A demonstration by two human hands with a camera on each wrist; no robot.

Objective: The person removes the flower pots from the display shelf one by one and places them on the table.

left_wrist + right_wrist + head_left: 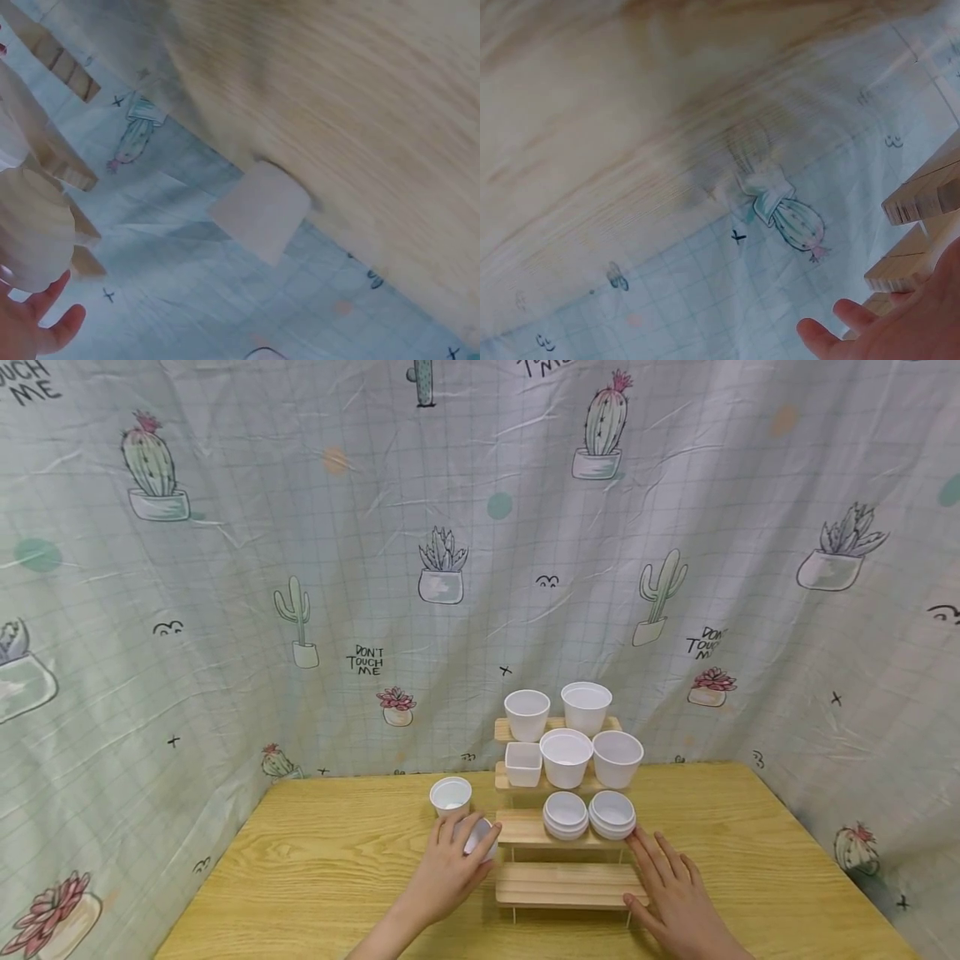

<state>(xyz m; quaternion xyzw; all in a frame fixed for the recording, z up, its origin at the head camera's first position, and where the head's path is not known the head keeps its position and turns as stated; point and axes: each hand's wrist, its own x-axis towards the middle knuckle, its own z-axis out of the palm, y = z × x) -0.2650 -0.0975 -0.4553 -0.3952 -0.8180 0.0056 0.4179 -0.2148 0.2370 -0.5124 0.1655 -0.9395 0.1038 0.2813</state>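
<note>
Wooden table (315, 868) w/ cactus-print cloth (225, 568) behind. Stepped wooden rack (562, 881) at centre, holding white cups and bowls on upper tiers. My right hand (675, 893) lies flat, fingers straight, on the rack's lowest step at its right end, holding nothing. My left hand (450, 864) curls round a small white cup (480, 835) on the table just left of the rack. Another white cup (451, 796) stands just behind it.
</note>
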